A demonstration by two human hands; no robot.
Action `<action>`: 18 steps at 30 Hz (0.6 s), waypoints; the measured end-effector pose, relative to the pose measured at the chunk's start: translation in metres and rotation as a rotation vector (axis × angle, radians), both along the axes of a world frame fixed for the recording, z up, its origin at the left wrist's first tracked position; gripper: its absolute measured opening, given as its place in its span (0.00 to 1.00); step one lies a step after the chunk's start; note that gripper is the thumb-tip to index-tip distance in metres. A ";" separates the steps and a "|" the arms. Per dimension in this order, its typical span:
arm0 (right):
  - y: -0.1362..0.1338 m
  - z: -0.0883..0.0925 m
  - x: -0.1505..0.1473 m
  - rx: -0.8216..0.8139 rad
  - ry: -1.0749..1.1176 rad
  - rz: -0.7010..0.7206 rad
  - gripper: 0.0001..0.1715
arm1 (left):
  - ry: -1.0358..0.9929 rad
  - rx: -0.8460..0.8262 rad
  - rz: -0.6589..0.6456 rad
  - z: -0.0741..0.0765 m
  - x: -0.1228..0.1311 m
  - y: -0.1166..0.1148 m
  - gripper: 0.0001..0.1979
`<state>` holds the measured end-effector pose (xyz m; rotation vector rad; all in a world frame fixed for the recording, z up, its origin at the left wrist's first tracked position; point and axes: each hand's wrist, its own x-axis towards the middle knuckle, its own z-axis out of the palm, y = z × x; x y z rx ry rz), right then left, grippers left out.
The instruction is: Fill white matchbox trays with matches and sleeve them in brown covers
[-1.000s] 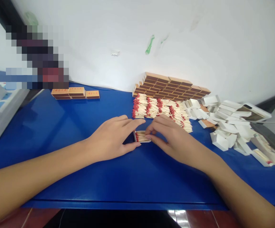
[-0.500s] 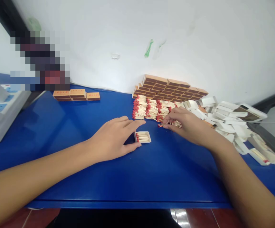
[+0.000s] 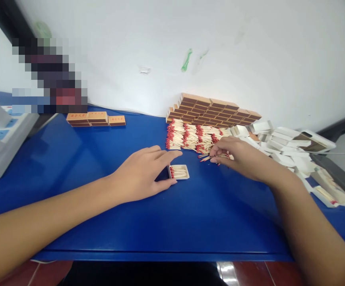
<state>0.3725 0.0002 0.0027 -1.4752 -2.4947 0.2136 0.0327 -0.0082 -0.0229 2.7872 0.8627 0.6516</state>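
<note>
A small white matchbox tray [image 3: 187,174] with matches [image 3: 178,172] in it lies flat on the blue table. My left hand [image 3: 144,173] is closed around the tray's left end, thumb at the near side and index finger at the far side. To the right, my right hand [image 3: 235,155] has thumb and fingers pinched on matches at the near edge of a pile of loose matches [image 3: 190,137]. The fingers partly hide the matches there, so their number cannot be told.
Behind the pile stands a stack of brown matchboxes [image 3: 210,109]. White empty trays [image 3: 285,145] are heaped to the right, near a phone [image 3: 318,141]. More matchboxes [image 3: 97,119] sit back left. A white power strip [image 3: 8,135] lies at the left edge.
My right hand has shifted slightly right and toward me along the front of the match pile. My left hand and the tray have stayed in place.
</note>
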 end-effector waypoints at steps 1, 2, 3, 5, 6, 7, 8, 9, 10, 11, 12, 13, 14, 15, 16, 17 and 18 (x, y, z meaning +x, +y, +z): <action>0.001 0.000 0.002 0.003 -0.010 -0.005 0.12 | 0.001 0.000 -0.002 0.000 0.000 0.000 0.30; 0.001 0.000 0.004 0.001 -0.020 -0.005 0.12 | 0.002 0.000 -0.002 0.000 0.000 0.000 0.30; 0.001 0.000 0.004 -0.005 -0.028 -0.003 0.12 | 0.003 -0.002 -0.004 0.000 0.000 0.000 0.30; 0.001 0.000 0.003 -0.024 -0.029 0.001 0.13 | 0.003 -0.002 -0.007 0.000 0.000 0.001 0.30; 0.001 0.000 0.002 -0.036 -0.026 0.004 0.12 | 0.003 -0.002 -0.007 0.000 0.000 0.001 0.30; 0.001 0.001 0.001 -0.046 -0.021 0.009 0.12 | 0.003 -0.003 -0.007 0.000 0.000 0.001 0.30; 0.000 0.001 0.000 -0.052 -0.015 0.014 0.12 | 0.004 -0.004 -0.006 0.000 0.000 0.001 0.30; 0.000 0.001 -0.001 -0.054 -0.009 0.019 0.11 | 0.004 -0.005 -0.005 0.000 0.000 0.000 0.30; -0.001 0.001 -0.001 -0.055 -0.004 0.023 0.10 | 0.005 -0.006 -0.002 0.000 0.000 0.000 0.30; -0.001 0.001 -0.002 -0.053 -0.001 0.024 0.10 | 0.005 -0.006 -0.001 0.000 0.000 0.000 0.30; -0.001 0.001 -0.002 -0.051 0.003 0.022 0.10 | 0.004 -0.006 -0.001 0.000 0.000 0.000 0.29; -0.001 0.001 -0.002 -0.050 0.005 0.019 0.10 | 0.004 -0.006 -0.002 0.000 0.000 -0.001 0.29; -0.001 0.001 -0.002 -0.054 0.004 0.020 0.10 | 0.007 -0.009 -0.003 0.000 0.000 -0.001 0.29; -0.002 0.001 -0.002 -0.060 0.001 0.024 0.10 | 0.010 -0.011 -0.004 0.000 0.000 -0.001 0.29; -0.002 0.001 -0.003 -0.067 -0.003 0.031 0.10 | 0.011 -0.012 -0.004 0.000 0.000 -0.001 0.29; -0.002 0.002 -0.003 -0.073 -0.006 0.036 0.10 | 0.011 -0.011 -0.002 0.001 0.000 -0.001 0.29; -0.002 0.002 -0.004 -0.077 -0.008 0.038 0.10 | 0.011 -0.011 -0.001 0.001 0.000 0.000 0.29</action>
